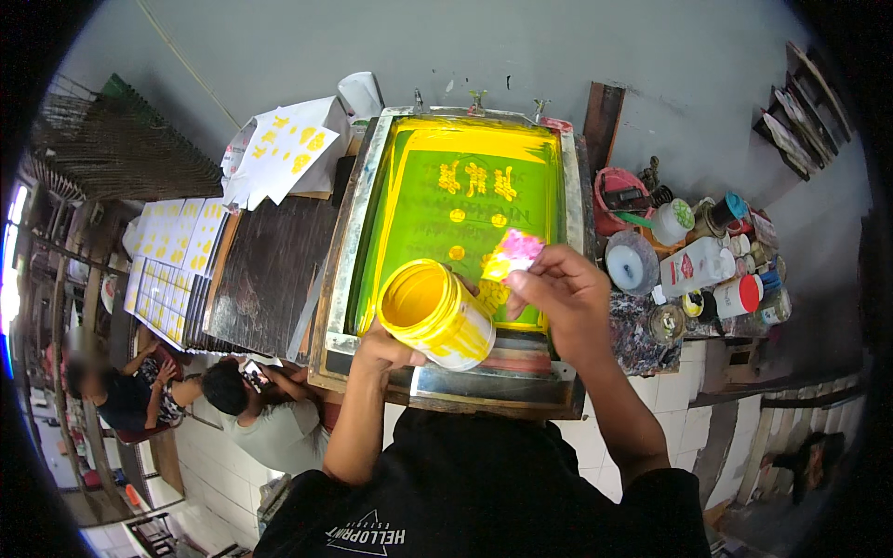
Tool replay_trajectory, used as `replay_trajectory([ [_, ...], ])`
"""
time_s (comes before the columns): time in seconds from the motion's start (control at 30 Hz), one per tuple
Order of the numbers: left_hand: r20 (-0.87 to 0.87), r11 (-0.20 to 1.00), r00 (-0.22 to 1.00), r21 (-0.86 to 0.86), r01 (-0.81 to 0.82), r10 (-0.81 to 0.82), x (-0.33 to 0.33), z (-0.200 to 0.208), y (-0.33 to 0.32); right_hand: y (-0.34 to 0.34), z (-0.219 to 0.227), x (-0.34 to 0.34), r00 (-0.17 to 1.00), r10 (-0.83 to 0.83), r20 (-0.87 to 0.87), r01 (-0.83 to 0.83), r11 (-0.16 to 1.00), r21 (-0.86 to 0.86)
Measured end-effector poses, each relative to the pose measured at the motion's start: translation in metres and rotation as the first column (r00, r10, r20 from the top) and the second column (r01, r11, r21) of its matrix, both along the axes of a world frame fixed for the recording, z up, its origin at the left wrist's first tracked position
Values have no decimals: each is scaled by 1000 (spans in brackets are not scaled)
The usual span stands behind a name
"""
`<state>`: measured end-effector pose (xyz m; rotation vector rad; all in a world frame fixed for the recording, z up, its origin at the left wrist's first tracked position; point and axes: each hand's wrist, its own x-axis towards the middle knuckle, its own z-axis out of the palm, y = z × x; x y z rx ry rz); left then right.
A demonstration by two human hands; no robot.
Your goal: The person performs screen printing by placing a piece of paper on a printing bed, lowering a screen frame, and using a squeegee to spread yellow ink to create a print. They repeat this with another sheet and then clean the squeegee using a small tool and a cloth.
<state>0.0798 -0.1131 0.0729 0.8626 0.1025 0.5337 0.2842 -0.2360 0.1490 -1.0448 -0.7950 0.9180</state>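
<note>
My left hand (389,348) is wrapped round an open jar of yellow ink (454,327), tilted so its mouth faces up and left. Yellow coats the inside and rim. Between the fingers and thumb of my right hand (561,290) is a small flat scraper card (511,257), smeared pink, white and yellow, held just right of the jar. Beneath both lies a screen printing frame (370,181) with a green mesh (419,209). Yellow ink streaks the mesh along its top and sides, and yellow shapes show in its middle. The jar hides part of the frame's lower left.
Printed sheets (177,246) lie on a rack at the left, beside a dark board (272,270). More sheets (284,153) rest behind. At the right, a crowded bench holds a plastic jug (693,265), a bowl (631,263) and several jars. Two people sit at the lower left.
</note>
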Motion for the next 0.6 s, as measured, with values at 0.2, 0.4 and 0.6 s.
replay_trajectory([
  [0.2,-38,997,997,29,-66,67,-12,6,-1,4,14,-23,993,78,-83,-78,997,9],
  [0.4,-41,997,996,-10,-76,75,-17,5,-3,4,20,-29,991,104,-83,-103,995,11],
  [0.6,-212,990,968,-7,-142,138,-16,5,-8,5,19,-29,997,61,-53,-62,998,-20],
])
